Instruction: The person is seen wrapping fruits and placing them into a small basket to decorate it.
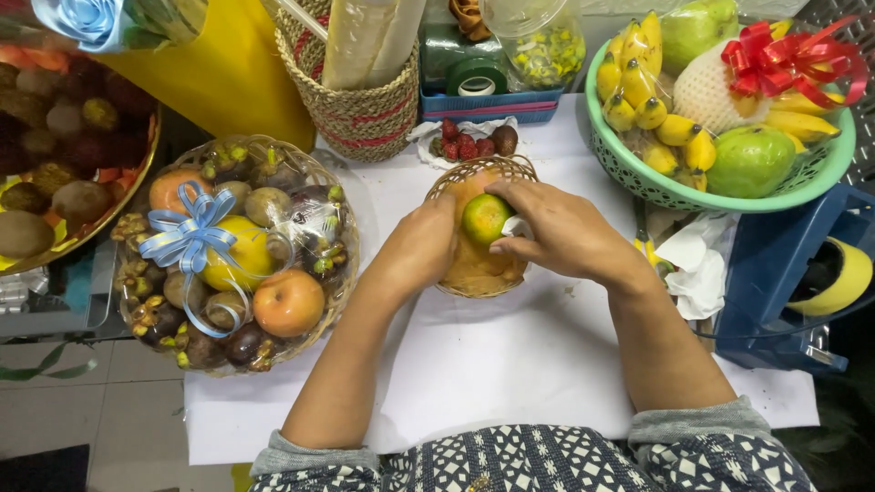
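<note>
A small woven basket [507,169] stands on the white table sheet [510,355] in front of me, with orange fruit inside it. A green-orange citrus fruit [484,218] sits on top of the basket's contents. My left hand [421,242] presses against the basket's left side and touches the fruit. My right hand [556,228] grips the citrus fruit from the right, thumb and fingers around it, with a bit of white wrapping by the fingers.
A wrapped basket of mixed fruit with a blue ribbon [239,251] sits at left. A green basket of bananas and guavas with a red bow [720,100] is at right. Behind stand a woven holder [360,109], tape rolls [477,77], small red fruits [465,144], and a blue crate [784,273].
</note>
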